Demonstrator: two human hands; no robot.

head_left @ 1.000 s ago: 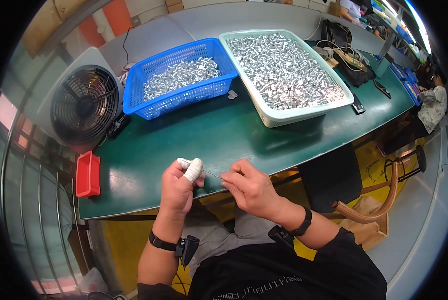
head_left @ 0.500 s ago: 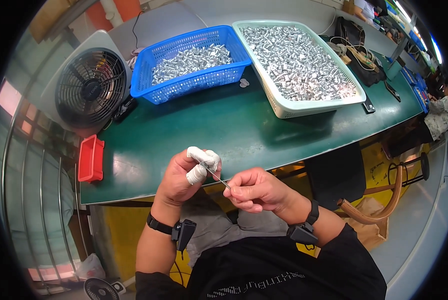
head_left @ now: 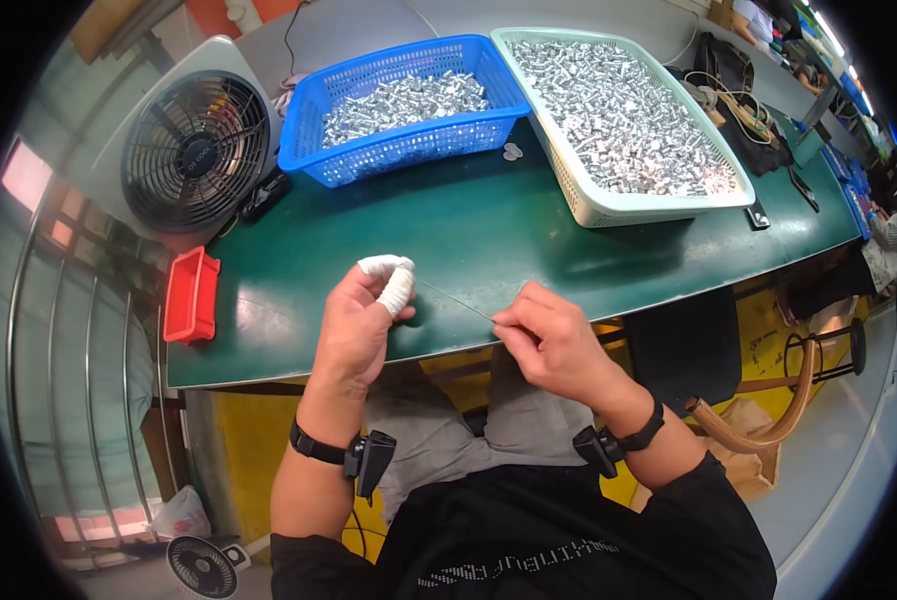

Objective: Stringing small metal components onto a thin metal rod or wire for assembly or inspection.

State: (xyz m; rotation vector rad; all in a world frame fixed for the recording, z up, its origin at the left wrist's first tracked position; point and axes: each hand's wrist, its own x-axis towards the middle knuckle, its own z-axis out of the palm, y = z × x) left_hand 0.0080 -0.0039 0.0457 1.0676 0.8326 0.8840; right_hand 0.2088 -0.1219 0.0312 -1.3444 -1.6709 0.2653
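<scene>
My left hand [head_left: 357, 320] is above the front edge of the green table, its thumb and a finger wrapped in white tape and pressed together in a pinch. What sits between those fingertips is hidden. To its right, my right hand [head_left: 554, 335] pinches the near end of a thin, straight metal rod [head_left: 456, 302]. The rod slants up and left, its far end at or just beside the left fingertips; I cannot tell whether it touches them.
A blue basket [head_left: 409, 142] and a pale green basket [head_left: 659, 207] hold many small metal parts at the back of the green table [head_left: 399, 215]. A box fan [head_left: 197, 150] and a red bin [head_left: 191, 295] stand left. Small pale discs [head_left: 512, 152] lie near the blue basket.
Both hands have moved forward, and the right hand has drawn away to the right. More of the thin rod now shows between them. The view has shifted slightly.
</scene>
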